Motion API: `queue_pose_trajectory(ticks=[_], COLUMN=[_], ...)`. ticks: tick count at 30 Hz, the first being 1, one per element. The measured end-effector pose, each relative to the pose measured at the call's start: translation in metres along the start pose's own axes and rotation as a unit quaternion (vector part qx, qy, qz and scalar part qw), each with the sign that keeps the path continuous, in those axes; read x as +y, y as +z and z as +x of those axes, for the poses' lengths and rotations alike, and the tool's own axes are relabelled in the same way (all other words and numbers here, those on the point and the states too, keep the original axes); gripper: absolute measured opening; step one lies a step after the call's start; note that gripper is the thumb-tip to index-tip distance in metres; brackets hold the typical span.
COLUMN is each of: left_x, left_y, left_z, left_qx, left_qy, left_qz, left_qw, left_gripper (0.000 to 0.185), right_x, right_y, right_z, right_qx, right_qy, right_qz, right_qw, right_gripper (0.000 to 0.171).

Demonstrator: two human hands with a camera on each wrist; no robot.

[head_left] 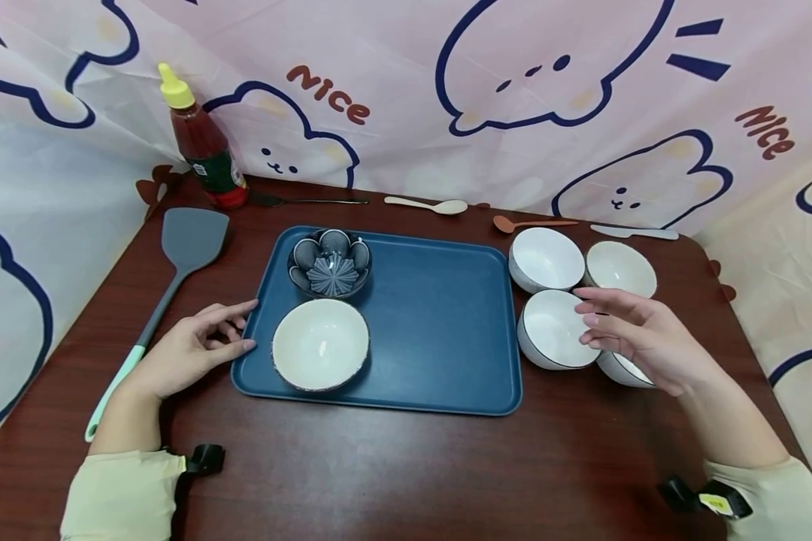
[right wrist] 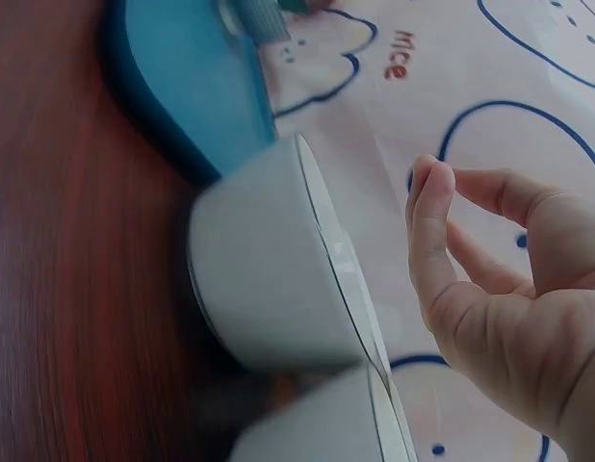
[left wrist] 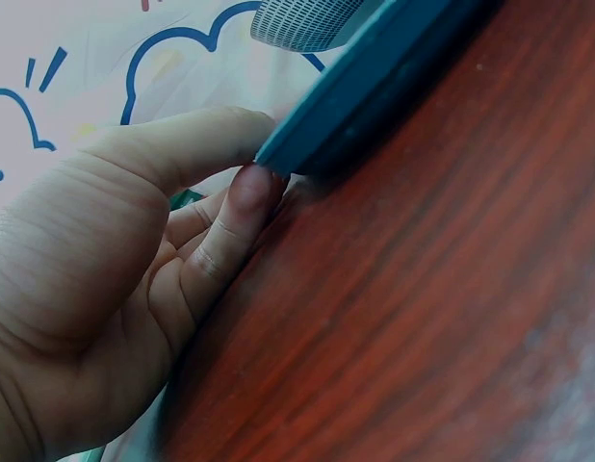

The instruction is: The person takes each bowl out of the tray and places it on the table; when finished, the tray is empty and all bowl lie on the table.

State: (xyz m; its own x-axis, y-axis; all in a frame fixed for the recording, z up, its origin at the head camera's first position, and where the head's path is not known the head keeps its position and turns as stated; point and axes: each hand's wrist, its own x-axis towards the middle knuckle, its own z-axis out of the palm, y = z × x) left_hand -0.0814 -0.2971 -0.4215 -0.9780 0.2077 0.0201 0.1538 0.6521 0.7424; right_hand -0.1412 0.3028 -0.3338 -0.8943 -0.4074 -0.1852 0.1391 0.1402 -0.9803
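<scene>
A person's left hand is pinching a blue tray while the right hand is hovering, empty, over white bowls.
At the centre of the head view the tray is lying flat, its left rim being held between the left thumb and fingers; on its left half a cream bowl is sitting just below a dark patterned bowl. At right of centre four bowls are clustering beside the tray, and the right hand's loosely bent fingers are hanging above the nearest white bowl, gripping nothing. A grey spatula is lying at the left, and a sauce bottle is standing at the upper left.
</scene>
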Motion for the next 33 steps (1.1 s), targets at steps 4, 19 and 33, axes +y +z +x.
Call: queue_pose_trajectory(ticks=[4,19,33], left_x=[0.002,-0.001,-0.002], left_y=[0.000,-0.004,0.000], left_z=[0.001,-0.003,0.000], left_qx=[-0.003,-0.002,-0.001], left_qy=[-0.001,-0.006,-0.003], left_qz=[-0.003,0.010,0.007], left_qw=[1.0000,0.9999,1.0000], left_gripper=[0.053,0.052,0.052], right_x=[-0.003,-0.011,-0.028], right_y=[0.017,0.088,0.138], right_z=[0.011,0.070,0.135], right_qx=[0.003,-0.072,-0.113], right_qy=[0.021,0.070,0.086], right_qz=[-0.041,-0.067,-0.041], right_qw=[0.999,0.993,0.989], right_gripper=[0.042,0.057,0.052])
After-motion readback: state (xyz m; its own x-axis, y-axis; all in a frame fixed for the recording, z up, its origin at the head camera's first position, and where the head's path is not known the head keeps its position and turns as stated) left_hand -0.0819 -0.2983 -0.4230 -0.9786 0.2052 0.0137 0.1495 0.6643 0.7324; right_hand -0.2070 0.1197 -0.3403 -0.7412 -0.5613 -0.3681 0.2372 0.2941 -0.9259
